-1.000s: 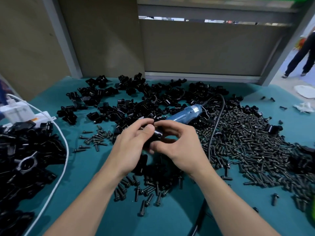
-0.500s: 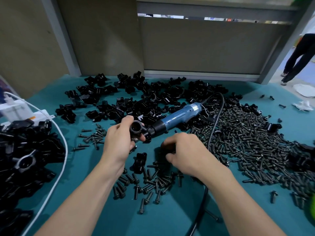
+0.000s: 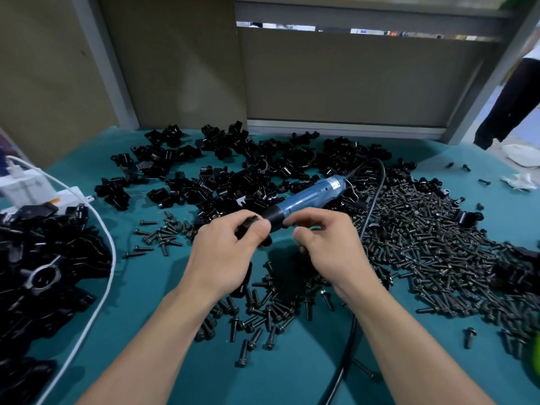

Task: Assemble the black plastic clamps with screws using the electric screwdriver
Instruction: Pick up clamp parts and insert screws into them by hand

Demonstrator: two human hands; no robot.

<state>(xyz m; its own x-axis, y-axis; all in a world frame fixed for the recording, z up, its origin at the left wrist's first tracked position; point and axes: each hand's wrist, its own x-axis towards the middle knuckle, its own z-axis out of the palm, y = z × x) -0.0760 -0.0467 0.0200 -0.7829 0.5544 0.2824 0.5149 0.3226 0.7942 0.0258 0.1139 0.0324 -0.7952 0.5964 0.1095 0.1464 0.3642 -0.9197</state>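
Clamps [image 3: 233,176] lie behind the screwdriver [image 3: 309,197], screws [image 3: 432,238] to its right, on the table [image 3: 152,287]

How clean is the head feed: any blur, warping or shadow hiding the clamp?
Head view: wide-angle warp slants the wall posts near the edges; centre fairly sharp, no glare; soft hand shadow on the teal table; the clamp in the left hand reads as a black shape with little detail.

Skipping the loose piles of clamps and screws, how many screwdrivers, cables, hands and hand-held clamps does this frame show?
Electric screwdriver: 1
Cables: 2, white cable and black cable
Hands: 2, left hand and right hand
Held clamp: 1, in the left hand
Total: 6
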